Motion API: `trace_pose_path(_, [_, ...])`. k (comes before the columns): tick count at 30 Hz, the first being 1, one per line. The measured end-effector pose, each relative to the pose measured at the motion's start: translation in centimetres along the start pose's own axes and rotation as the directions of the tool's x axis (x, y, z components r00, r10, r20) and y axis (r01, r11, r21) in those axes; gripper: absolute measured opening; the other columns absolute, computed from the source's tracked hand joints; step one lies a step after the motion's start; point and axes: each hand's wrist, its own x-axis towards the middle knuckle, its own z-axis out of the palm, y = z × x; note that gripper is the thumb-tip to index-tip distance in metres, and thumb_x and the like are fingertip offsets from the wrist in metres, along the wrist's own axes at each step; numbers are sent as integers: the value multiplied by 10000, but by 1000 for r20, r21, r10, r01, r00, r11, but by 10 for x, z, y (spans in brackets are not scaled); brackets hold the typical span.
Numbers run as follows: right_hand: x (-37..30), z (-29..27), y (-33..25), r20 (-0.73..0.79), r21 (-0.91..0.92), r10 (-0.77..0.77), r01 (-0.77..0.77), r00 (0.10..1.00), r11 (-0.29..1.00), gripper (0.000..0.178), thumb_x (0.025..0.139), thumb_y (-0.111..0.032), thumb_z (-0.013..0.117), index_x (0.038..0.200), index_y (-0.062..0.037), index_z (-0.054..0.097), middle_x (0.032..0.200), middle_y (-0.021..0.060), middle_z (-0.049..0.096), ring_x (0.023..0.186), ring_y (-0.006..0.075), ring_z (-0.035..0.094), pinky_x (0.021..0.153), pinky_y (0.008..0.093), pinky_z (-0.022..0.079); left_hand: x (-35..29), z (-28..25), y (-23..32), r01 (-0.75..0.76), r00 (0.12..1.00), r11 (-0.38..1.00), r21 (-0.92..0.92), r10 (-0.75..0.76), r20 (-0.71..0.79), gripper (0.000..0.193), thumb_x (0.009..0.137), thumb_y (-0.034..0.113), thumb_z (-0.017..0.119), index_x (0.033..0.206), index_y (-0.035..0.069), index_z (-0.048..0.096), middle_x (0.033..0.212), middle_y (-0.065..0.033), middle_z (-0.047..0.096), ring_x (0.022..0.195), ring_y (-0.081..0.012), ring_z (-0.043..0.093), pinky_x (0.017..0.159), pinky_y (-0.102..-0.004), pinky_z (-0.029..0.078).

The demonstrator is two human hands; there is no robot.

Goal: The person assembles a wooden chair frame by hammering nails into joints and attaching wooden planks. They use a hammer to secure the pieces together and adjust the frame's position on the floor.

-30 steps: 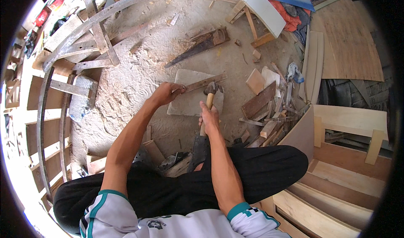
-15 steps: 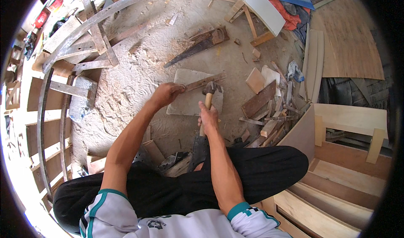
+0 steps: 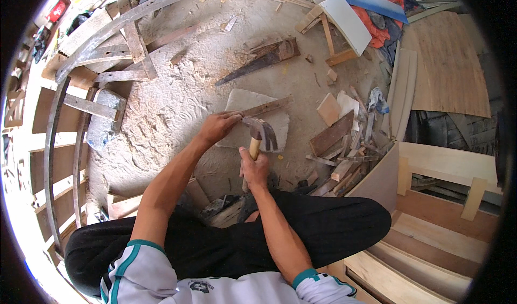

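My left hand (image 3: 218, 127) is closed on the near end of a narrow brown wooden strip (image 3: 272, 106), its fingertips pressed against the wood. The strip lies slantwise over a pale flat slab (image 3: 245, 98) on the dusty ground. In my right hand (image 3: 254, 167) is a claw hammer (image 3: 260, 133), gripped around its light wooden handle. The hammer's dark head is beside my left fingertips and hides part of the slab. Whether the head touches the strip, I cannot tell.
A handsaw (image 3: 258, 66) lies beyond the slab. Offcuts (image 3: 350, 167) are piled to the right, near a wooden cabinet frame (image 3: 449, 161). A white-topped stool (image 3: 344, 24) lies tipped at the far right. Curved timber frames (image 3: 54, 158) stand on the left.
My right hand and the hammer have moved left and nearer to me, and the hammer head looks larger. My left hand keeps its hold on the strip. The whole view has shifted slightly.
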Motion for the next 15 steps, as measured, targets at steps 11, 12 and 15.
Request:
trace_pose_path(11, [21, 2, 30, -117, -122, -176, 161, 977, 979, 297, 861, -279, 632, 751, -22, 530, 532, 11, 486, 395, 130, 475, 386, 314, 398, -7, 7, -10, -59, 998, 996, 69, 61, -31, 263, 845, 96, 581, 1106, 70, 606, 1180, -75, 645, 1075, -271, 629, 814, -366, 553])
trace_pose_path(12, [19, 2, 27, -85, -173, -107, 91, 991, 981, 306, 862, -287, 629, 761, -15, 534, 533, 12, 491, 394, 134, 476, 392, 321, 403, -6, 8, -9, -58, 998, 996, 66, 60, -20, 262, 845, 94, 580, 1105, 70, 604, 1183, -75, 644, 1079, -270, 628, 815, -366, 554])
trace_pose_path(15, [22, 2, 36, -50, -338, -110, 86, 993, 937, 321, 857, -306, 627, 811, 3, 551, 545, 24, 517, 404, 141, 494, 413, 324, 409, -3, 7, -6, -70, 997, 996, 61, 70, -10, 255, 844, 90, 580, 1098, 70, 599, 1189, -75, 640, 1089, -270, 624, 818, -363, 556])
